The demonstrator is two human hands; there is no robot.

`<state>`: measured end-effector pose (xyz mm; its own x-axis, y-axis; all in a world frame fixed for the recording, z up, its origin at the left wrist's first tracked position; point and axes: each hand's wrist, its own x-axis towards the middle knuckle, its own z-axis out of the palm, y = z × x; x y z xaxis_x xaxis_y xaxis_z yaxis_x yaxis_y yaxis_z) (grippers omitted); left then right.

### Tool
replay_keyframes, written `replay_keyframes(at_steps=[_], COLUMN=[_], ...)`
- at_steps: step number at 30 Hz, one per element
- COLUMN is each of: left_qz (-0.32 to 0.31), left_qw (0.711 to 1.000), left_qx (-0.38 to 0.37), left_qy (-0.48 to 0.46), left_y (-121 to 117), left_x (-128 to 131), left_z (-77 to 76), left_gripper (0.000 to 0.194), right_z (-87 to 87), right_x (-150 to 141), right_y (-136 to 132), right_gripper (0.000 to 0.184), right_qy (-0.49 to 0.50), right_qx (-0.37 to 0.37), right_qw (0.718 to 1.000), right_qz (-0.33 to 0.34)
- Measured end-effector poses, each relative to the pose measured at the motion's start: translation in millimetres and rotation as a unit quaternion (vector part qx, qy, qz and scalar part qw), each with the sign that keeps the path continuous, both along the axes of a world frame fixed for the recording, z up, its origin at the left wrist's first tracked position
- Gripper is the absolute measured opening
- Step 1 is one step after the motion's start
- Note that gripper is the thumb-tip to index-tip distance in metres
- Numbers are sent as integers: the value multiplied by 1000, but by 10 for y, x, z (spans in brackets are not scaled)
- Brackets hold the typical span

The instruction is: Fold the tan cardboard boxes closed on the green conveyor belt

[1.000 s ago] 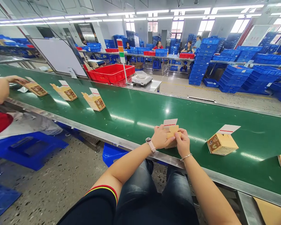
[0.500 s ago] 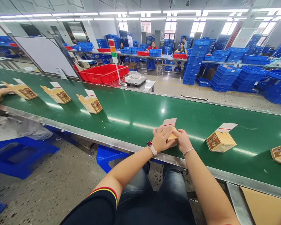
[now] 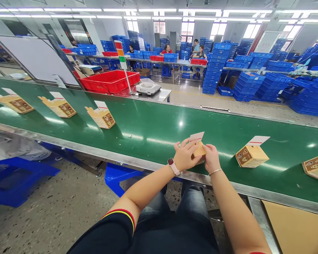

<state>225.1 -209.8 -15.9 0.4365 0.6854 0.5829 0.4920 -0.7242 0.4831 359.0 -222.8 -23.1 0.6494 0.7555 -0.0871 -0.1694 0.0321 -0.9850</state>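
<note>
Between my two hands is a small tan and brown cardboard box (image 3: 199, 150) on the green conveyor belt (image 3: 153, 121), its white flap with a red line standing up at the back. My left hand (image 3: 186, 155), with a pink watch at the wrist, wraps over the box's top and left side. On the other side my right hand (image 3: 211, 157) grips the right edge with thumb and fingers. Parts of the box are covered by my fingers. Right of my hands stands another box (image 3: 251, 156) with its top folded down and white flap raised.
Several open-flapped boxes, one of them the nearest box (image 3: 102, 116), stand to the left on the belt. One more box (image 3: 317, 167) is at the far right. Behind the belt are a red bin (image 3: 110, 82), a scale (image 3: 148, 87) and a signal light (image 3: 121, 54). Cardboard (image 3: 294, 225) lies lower right.
My hands and the box between them have shifted slightly right in the picture, while the view has turned a little. The co-worker's hand at the far left has gone out of view.
</note>
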Motion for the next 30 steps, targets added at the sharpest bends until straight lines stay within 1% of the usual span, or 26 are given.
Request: replay_keyframes(at_steps=[1, 2, 3, 4, 5, 6, 7, 8, 10, 12, 15, 18, 21, 24, 30], left_qz=[4, 8, 10, 4, -13, -41, -76, -112, -166, -184, -175, -157, -148, -154, -159], left_qw=[1000, 998, 995, 990, 983, 975, 966, 956, 938, 926, 921, 924, 926, 924, 921], left_qx=[16, 31, 45, 55, 61, 61, 60, 60, 71, 95, 120, 134, 143, 148, 138], left_qy=[-27, -58, -94, -133, -171, -207, -238, -263, -295, -316, -326, -321, -316, -318, -327], left_y=[-31, -67, -107, -151, -200, -252, -308, -365, -480, -579, -675, -713, -718, -715, -733], left_x=[-38, -83, -132, -182, -230, -272, -308, -336, -374, -399, -435, -472, -492, -496, -496], left_z=[30, 67, 113, 170, 238, 316, 401, 491, 667, 813, 952, 1013, 1037, 1046, 1065], left_gripper=[35, 36, 34, 31, 27, 25, 23, 22, 24, 28, 29, 26, 23, 22, 20], right_z=[61, 141, 238, 350, 473, 602, 731, 853, 1058, 1196, 1295, 1330, 1347, 1354, 1360], right_x=[-16, -47, -92, -151, -223, -302, -385, -467, -611, -716, -805, -838, -848, -851, -857], right_y=[-70, -157, -259, -372, -491, -609, -721, -822, -976, -1068, -1126, -1147, -1160, -1166, -1165], right_gripper=[36, 35, 34, 32, 30, 28, 28, 30, 36, 41, 45, 47, 48, 47, 44], right_qy=[-4, -7, -6, 4, 22, 47, 78, 108, 151, 176, 186, 166, 152, 149, 135], right_qx=[23, 62, 111, 182, 261, 317, 344, 353, 346, 333, 315, 309, 314, 321, 349], right_qw=[999, 995, 988, 976, 960, 946, 935, 927, 913, 905, 902, 905, 905, 903, 898], right_qz=[-40, -78, -103, -119, -96, -46, 15, 71, 154, 200, 227, 240, 244, 244, 233])
